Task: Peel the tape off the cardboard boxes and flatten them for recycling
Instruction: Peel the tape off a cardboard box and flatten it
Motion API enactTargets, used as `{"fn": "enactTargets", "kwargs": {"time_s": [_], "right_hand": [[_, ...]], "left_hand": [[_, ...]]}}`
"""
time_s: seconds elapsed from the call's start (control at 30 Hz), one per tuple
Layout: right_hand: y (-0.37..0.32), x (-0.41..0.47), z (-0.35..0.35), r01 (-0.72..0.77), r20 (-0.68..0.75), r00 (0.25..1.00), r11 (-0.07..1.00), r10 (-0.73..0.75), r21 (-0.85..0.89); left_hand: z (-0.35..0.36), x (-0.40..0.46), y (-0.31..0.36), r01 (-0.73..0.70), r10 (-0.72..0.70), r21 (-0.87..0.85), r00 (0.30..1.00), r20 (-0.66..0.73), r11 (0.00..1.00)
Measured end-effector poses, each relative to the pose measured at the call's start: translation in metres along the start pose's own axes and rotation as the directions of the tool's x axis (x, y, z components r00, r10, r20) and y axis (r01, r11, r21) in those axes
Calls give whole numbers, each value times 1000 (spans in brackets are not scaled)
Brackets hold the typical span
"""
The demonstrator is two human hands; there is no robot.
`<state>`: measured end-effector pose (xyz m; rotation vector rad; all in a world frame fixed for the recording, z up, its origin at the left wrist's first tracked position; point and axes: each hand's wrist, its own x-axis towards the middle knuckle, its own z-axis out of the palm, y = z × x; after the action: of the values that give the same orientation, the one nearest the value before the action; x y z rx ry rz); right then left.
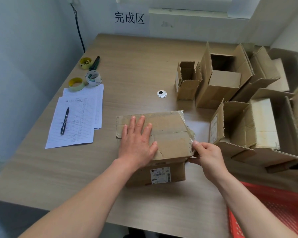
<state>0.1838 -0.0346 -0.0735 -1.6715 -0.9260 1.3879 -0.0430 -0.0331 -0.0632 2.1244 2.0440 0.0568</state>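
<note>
Head view: sealed cardboard box [169,134] sits near the front middle of the table [136,66], label side facing the person. Left hand [138,140] lies flat on the box top, fingers spread, pressing down. Right hand [206,155] is at the box's right edge, thumb and fingers pinching the clear tape [190,133], which is wrinkled and looks partly lifted along that edge. Tape on the top seam appears in place; flaps closed.

Right side of table: several open boxes [222,79] stand or lean, flaps up, none flattened as far as I can tell. A red crate [273,206] is at lower right.

Left side: tape rolls [93,78], papers [76,121] with a pen [64,121].

Judgement: early stage. Peeling of this box is just under way; flattening is not yet done.
</note>
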Motion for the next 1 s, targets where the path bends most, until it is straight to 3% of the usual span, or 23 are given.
{"fn": "enactTargets", "kwargs": {"time_s": [0.23,0.33,0.57,0.67,0.83,1.0], "right_hand": [[12,-5,-3,-157,113,984,965,135,212],[14,-14,-5,-153,153,981,957,118,245],[22,-18,-7,-134,26,991,929,133,346],[28,-19,-6,-66,-6,997,955,71,289],[33,-20,-14,1,69,998,993,-10,121],[34,-20,-9,58,-54,997,994,-63,-93]], "left_hand": [[1,-2,0,-6,6,12,1000,2,1000],[2,-3,-1,-10,10,16,1000,1,1000],[2,-3,-1,-12,12,23,1000,6,1000],[2,-3,-1,-11,11,17,1000,0,1000],[2,-3,-2,-18,18,18,1000,0,1000],[4,-3,-2,-22,22,23,1000,-13,999]]}}
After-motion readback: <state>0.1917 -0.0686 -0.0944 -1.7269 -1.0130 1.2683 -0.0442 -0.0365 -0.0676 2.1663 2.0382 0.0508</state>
